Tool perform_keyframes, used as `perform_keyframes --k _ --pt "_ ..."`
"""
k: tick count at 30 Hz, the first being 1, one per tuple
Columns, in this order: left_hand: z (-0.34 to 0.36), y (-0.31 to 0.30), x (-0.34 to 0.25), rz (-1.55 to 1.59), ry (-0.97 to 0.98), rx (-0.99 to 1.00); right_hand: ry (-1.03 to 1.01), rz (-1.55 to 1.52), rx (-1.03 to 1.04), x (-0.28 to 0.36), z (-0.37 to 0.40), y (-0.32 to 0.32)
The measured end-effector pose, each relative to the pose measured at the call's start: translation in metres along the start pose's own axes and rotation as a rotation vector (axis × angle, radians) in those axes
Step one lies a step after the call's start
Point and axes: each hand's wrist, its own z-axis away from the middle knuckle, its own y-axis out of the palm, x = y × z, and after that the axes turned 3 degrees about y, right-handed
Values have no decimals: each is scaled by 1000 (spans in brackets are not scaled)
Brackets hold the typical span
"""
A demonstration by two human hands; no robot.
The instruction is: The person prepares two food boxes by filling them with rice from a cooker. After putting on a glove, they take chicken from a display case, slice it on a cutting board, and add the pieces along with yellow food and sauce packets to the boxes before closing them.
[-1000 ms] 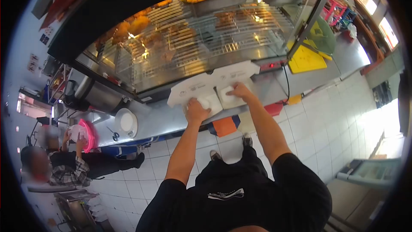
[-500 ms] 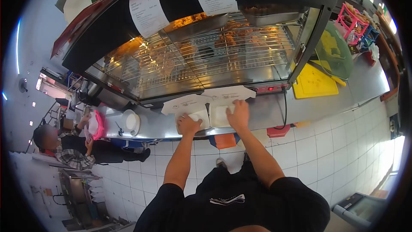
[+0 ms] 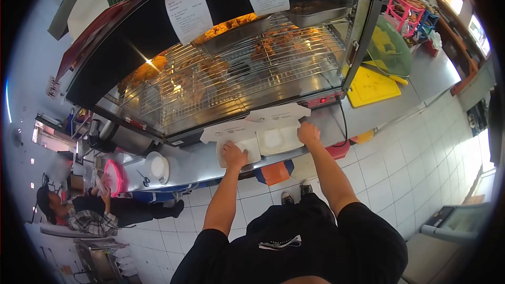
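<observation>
Two white cardboard takeaway boxes stand side by side on the steel counter, their printed lids raised at the back against the food warmer. My left hand [image 3: 234, 155] rests in the left box [image 3: 253, 149], its fingers apart and pressing on the inside. The right box [image 3: 284, 142] has a pale sheet or lining [image 3: 273, 138] on its bottom. At the right edge of that box, my right hand [image 3: 309, 133] is closed, with its fingers curled at the side wall; the fingertips are partly hidden.
Behind the boxes stands a glass food warmer [image 3: 210, 81] with fried food on wire racks. A yellow cutting board [image 3: 373, 87] and a green bin [image 3: 398, 55] are at the right. Scissors [image 3: 143, 178], a round white container [image 3: 157, 168] and a pink basket [image 3: 120, 174] lie left, near a co-worker [image 3: 79, 208].
My right hand has moved from inside the right box to its right edge, and its fingers have curled. My left hand stays in the left box. The view has shifted a little.
</observation>
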Motion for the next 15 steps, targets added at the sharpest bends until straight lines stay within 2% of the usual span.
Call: perform_keyframes --k 5,7,9,10,12,13,15 --pt "9 -52 -41 90 -71 101 27 -18 -81 -4 12 -36" --pt "18 -66 -39 67 -43 89 32 -63 -128 -6 25 -44" --pt "18 -81 -41 22 36 44 -71 -214 -340 -19 38 -47" --pt "24 -85 -38 14 79 55 -32 -220 -363 -25 46 -48" --pt "32 -97 -35 231 286 -200 -23 -230 -193 -29 68 -55" --pt "37 -105 -39 222 318 -180 -22 -281 -198 -35 79 -52" --pt "55 -127 -59 731 250 92 12 -307 -214 -49 95 -52"
